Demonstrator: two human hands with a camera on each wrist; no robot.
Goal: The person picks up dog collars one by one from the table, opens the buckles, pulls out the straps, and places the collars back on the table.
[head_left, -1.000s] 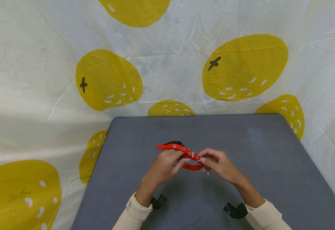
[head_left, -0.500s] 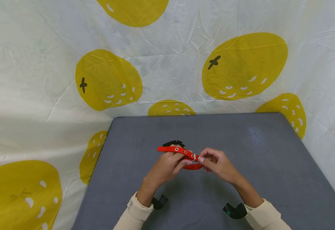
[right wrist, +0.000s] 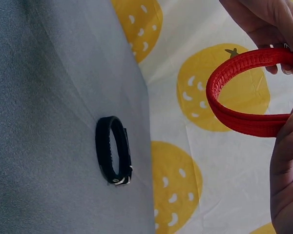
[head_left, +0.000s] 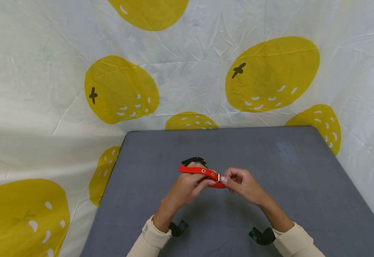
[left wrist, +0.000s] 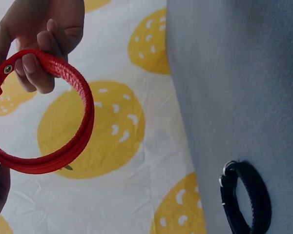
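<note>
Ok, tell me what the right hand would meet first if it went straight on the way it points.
Past the red strap it pinches, the right hand would probably meet the left hand, though their relative heights are hard to judge.

Cream-sleeved left arm and right arm angle forward and inward, bare from the cuffs on, left hand gripping with fingers and bent thumb, right hand just beside it, thumb and fingers pinching.
</note>
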